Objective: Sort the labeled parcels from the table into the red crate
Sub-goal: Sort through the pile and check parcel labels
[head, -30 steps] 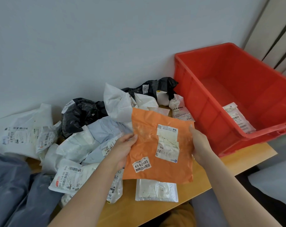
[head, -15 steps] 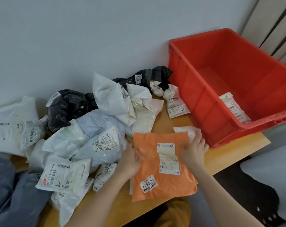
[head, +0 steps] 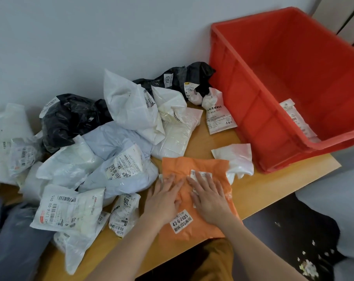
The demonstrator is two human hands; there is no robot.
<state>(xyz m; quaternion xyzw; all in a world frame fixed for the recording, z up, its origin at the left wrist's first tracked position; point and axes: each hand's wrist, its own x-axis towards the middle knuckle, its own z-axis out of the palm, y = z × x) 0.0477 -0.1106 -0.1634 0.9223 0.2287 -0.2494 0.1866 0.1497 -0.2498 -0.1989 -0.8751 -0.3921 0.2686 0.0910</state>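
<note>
Palms down, my left hand (head: 165,199) and right hand (head: 209,196) press flat, fingers straight, on the orange parcel (head: 194,201) at the table (head: 273,185) edge, beside the red crate (head: 251,110). Gripping nothing, I could slide its overhanging corner off the edge.

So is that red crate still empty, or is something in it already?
Not empty. One white labeled parcel lies inside the red crate, against its near wall; the rest of its visible floor is bare.
</note>
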